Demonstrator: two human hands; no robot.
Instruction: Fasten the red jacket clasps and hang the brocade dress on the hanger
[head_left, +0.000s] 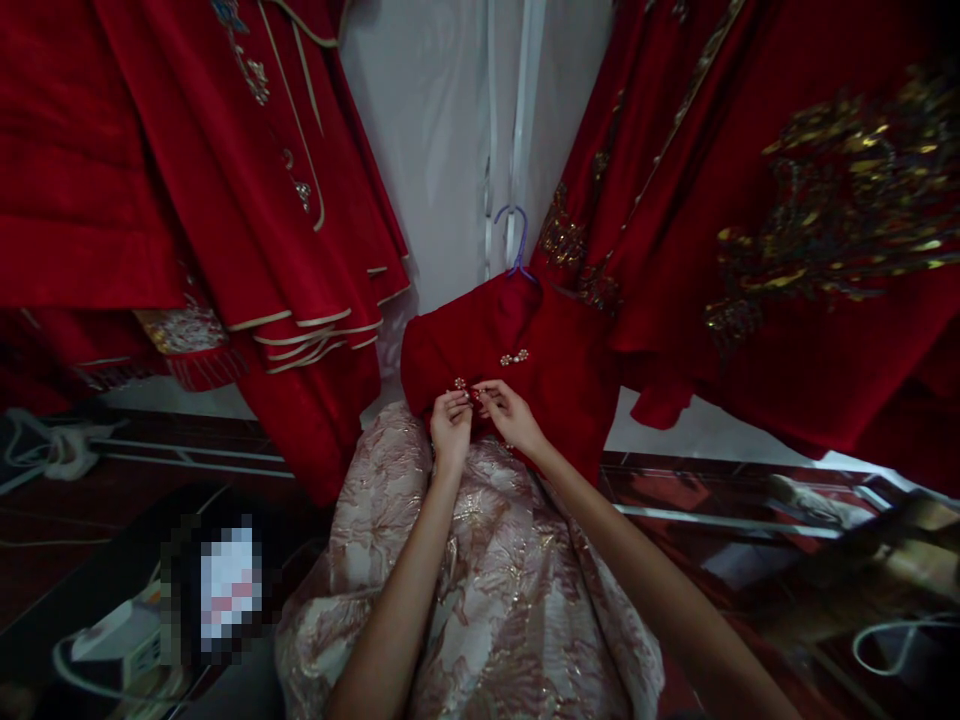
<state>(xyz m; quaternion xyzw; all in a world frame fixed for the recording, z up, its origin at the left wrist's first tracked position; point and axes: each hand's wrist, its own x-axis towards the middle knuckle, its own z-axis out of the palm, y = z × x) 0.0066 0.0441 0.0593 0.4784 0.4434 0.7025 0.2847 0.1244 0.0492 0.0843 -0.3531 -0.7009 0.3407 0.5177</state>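
Note:
A small red velvet jacket (555, 370) hangs on a purple hanger (516, 240) in front of me, over a pale pink and gold brocade skirt (480, 580). My left hand (450, 425) and my right hand (510, 412) meet at the jacket's front edge. The fingers of both pinch a jewelled clasp (466, 390) there. A second jewelled clasp (514, 357) sits fastened just above my right hand.
Red garments with cream piping (247, 200) hang at the left, and a red robe with gold embroidery (810, 220) hangs at the right. A white wall (442, 130) is behind. A dark glossy floor (712, 500), white cables (45, 450) and a power strip (120, 640) lie below.

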